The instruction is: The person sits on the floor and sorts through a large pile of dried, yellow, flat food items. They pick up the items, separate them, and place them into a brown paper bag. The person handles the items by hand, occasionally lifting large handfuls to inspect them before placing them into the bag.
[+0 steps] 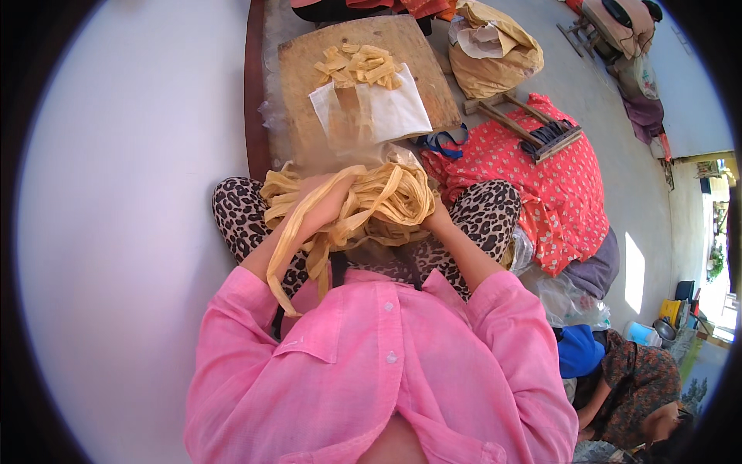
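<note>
A thick looped bundle of tan, ribbon-like strips (400, 194) is held above my lap between both hands. My left hand (327, 200) is at the bundle's left part, its fingers largely hidden among the strips. One long strip (290, 232) lies over that hand and hangs down along the forearm to my pink shirt. My right hand (437, 213) grips the bundle's right end, with the fingertips out of sight behind it. Shorter loose ends (317, 261) dangle below the bundle.
Before me, a low wooden board (301, 110) carries a pile of short tan pieces (371, 65) and a white folded sheet (400, 110). To the right are a paper sack (493, 64), a red flowered cloth (556, 191) and a wooden frame wound with dark cord (545, 136). Another person (632, 388) sits lower right.
</note>
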Demonstrator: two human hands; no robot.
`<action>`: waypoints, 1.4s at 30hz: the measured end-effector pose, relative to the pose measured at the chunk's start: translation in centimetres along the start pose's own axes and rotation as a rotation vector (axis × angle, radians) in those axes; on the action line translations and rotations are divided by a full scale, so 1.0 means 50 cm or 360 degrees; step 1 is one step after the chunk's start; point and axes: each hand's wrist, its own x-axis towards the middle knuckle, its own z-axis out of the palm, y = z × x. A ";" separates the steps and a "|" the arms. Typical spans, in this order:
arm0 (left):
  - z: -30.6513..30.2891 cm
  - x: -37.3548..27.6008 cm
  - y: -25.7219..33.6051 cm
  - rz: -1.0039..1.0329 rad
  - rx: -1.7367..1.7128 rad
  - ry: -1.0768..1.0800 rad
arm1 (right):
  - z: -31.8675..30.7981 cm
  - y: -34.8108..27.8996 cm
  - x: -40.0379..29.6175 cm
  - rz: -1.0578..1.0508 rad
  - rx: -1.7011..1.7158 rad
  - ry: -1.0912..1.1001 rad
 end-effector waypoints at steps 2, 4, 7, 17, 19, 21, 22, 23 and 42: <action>0.041 0.027 -0.033 0.0139 0.0250 0.0096 | 0.015 0.017 -0.007 0.0277 0.0289 0.0174; 0.065 0.058 -0.033 0.0070 0.0408 -0.0011 | 0.049 0.051 0.015 0.0416 0.0643 0.0506; 0.115 0.100 -0.055 0.0062 0.0501 -0.0017 | 0.061 0.145 0.137 0.0239 0.0141 0.0858; 0.188 0.168 -0.134 -0.0003 0.0193 -0.0205 | -0.074 0.256 0.316 -0.0372 -0.0050 0.0951; 0.199 0.129 -0.182 0.0007 0.0013 -0.0117 | -0.054 0.214 0.282 -0.0338 -0.0968 0.0631; 0.217 0.130 -0.226 -0.0190 0.0071 -0.0216 | -0.017 0.143 0.232 0.0221 0.0900 0.0470; 0.202 0.125 -0.215 -0.0205 0.0147 -0.0223 | -0.016 0.099 0.185 0.0084 0.0473 0.0406; 0.184 0.128 -0.185 -0.0181 0.0221 -0.0249 | -0.035 0.088 0.187 0.0118 0.0599 0.0247; 0.351 0.180 -0.151 0.0351 0.0796 -0.0415 | -0.064 -0.058 -0.101 -0.0579 0.1195 0.0619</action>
